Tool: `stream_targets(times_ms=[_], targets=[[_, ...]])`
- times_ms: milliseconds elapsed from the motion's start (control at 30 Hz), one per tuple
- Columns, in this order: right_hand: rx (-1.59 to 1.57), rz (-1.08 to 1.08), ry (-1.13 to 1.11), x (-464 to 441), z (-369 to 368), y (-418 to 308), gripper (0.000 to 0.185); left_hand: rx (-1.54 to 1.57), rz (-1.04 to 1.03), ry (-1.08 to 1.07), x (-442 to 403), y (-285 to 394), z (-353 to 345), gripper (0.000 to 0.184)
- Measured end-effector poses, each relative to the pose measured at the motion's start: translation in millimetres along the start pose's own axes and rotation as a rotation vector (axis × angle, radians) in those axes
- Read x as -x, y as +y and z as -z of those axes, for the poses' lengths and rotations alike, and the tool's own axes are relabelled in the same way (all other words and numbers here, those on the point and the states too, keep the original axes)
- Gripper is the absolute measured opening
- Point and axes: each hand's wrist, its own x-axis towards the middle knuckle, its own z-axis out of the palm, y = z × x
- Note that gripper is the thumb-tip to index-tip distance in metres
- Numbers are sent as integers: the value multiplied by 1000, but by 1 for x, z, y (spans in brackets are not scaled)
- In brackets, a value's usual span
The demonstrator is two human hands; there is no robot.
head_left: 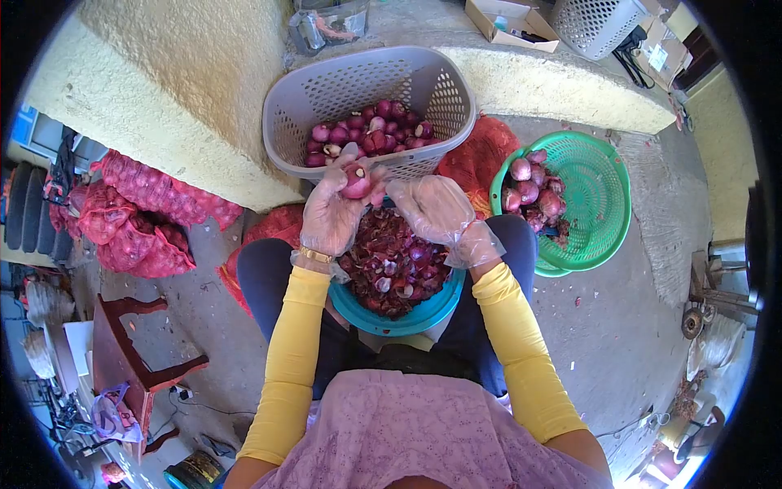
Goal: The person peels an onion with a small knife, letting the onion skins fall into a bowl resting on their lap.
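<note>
In clear plastic gloves, both my hands are above a blue basin (397,326) heaped with dark red onion skins (391,265). My left hand (330,213) is closed around a red onion (356,181), its smooth purple side turned up. Close on its right, my right hand (432,209) has its fingers curled in toward the onion; whatever they pinch is hidden. Just beyond stands a grey perforated basket (285,102) with many shiny peeled onions (379,130). A green colander (599,187) to the right holds several onions with duller skins (528,191).
Red mesh sacks of onions (138,236) lie by the wall at left, and another red sack (482,151) sits behind the colander. A low ledge (562,90) carries an open cardboard box (511,24). A wooden stool (122,350) lies on its side at lower left.
</note>
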Motion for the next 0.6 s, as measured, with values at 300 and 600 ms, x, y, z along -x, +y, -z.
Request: stream_targets(times_ms=[300,600], targets=[[48,-147,4,-1,13,-17,39,-25,-23,-20,2,-2,2,55],[-54,-144,135,-3,8,-16,57,43,26,-34,2,1,-12,56]])
